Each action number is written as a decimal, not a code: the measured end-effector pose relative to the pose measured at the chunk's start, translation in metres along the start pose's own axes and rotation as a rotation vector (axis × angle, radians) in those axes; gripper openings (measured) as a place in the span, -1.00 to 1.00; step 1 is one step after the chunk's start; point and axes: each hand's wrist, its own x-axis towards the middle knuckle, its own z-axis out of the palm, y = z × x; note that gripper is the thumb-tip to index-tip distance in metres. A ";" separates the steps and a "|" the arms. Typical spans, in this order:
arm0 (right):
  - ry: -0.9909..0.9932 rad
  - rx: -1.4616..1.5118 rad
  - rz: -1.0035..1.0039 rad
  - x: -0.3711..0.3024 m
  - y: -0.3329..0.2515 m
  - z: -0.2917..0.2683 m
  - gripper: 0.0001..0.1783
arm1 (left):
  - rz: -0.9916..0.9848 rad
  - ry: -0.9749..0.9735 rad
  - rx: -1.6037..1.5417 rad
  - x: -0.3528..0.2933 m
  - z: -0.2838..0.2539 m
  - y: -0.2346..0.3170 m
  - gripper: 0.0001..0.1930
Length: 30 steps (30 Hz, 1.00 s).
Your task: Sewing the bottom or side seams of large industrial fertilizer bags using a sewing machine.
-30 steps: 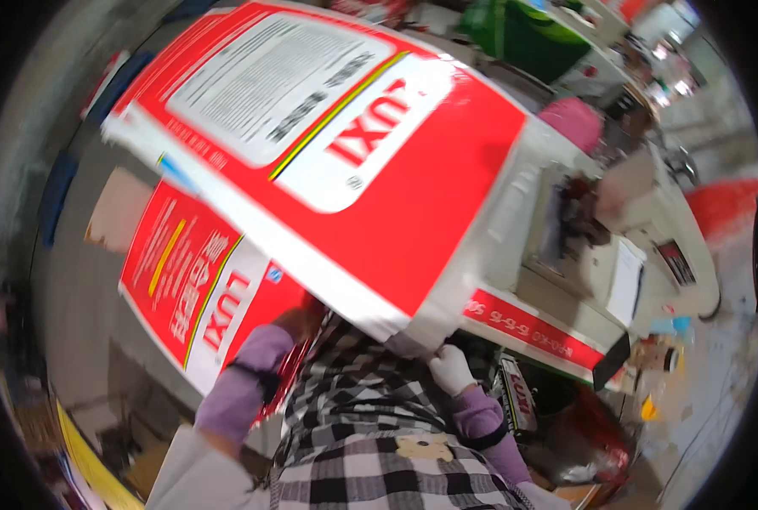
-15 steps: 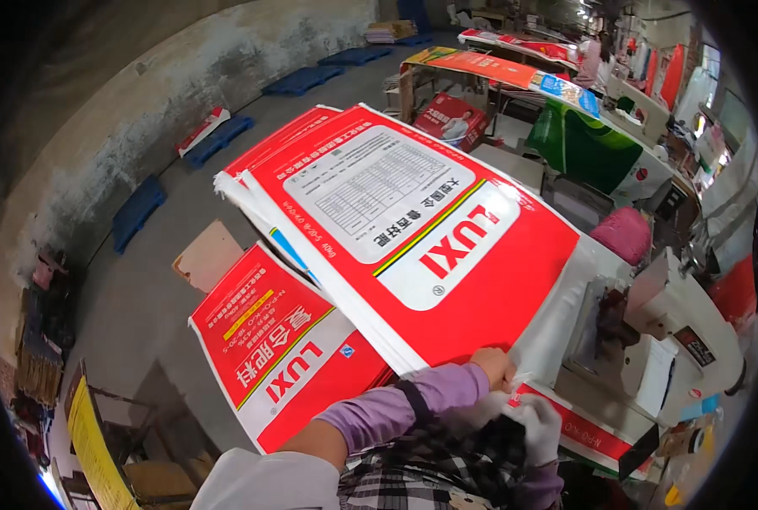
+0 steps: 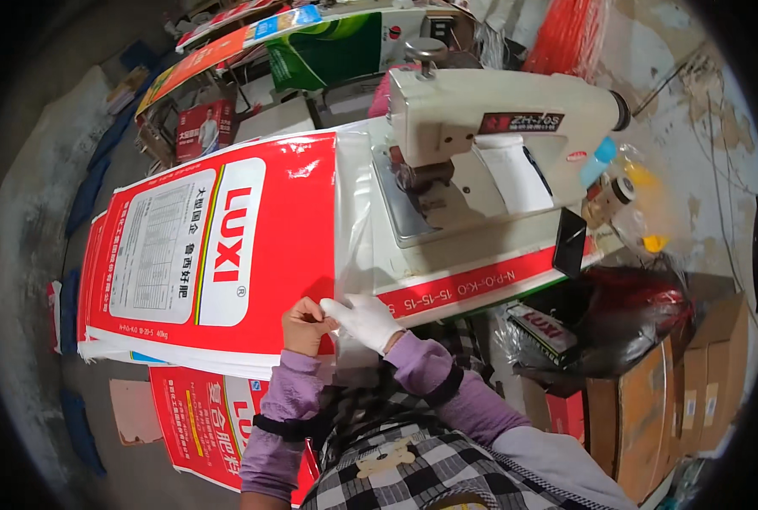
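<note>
Left hand: my bare left hand (image 3: 305,327) has its fingers bent inward; whether they close on film, I cannot tell.
Right hand: my gloved right hand (image 3: 363,320) meets it, half curled, fingertips together; its hold is hidden too.
Top sack: the red-and-white sack (image 3: 300,229) lies flat on its stack, ahead and left of my hands, pale edge (image 3: 355,204) under them.
Good handling: I'd part one layer with bare fingertips, steady the pale edge with the glove, and keep the pile square.
Sewing machine (image 3: 583,106): ahead-right of my right hand; I'd keep my cuffs clear.
Sack contents: flat, seemingly none.
Cardboard boxes (image 3: 642,416): right of my right forearm, contents untellable.
Clear bag (image 3: 649,189): farther right, something yellow showing.
</note>
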 end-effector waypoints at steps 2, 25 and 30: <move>0.068 0.147 -0.050 -0.001 0.008 0.002 -0.52 | -0.011 -0.005 -0.106 -0.004 0.009 0.003 -0.63; 0.264 0.202 -0.296 -0.021 -0.041 0.020 -0.82 | 0.299 0.326 0.093 0.027 -0.001 -0.007 -0.75; 0.222 0.050 -0.561 -0.011 -0.030 0.013 -0.86 | 0.099 -0.104 1.279 0.013 -0.012 0.044 -0.68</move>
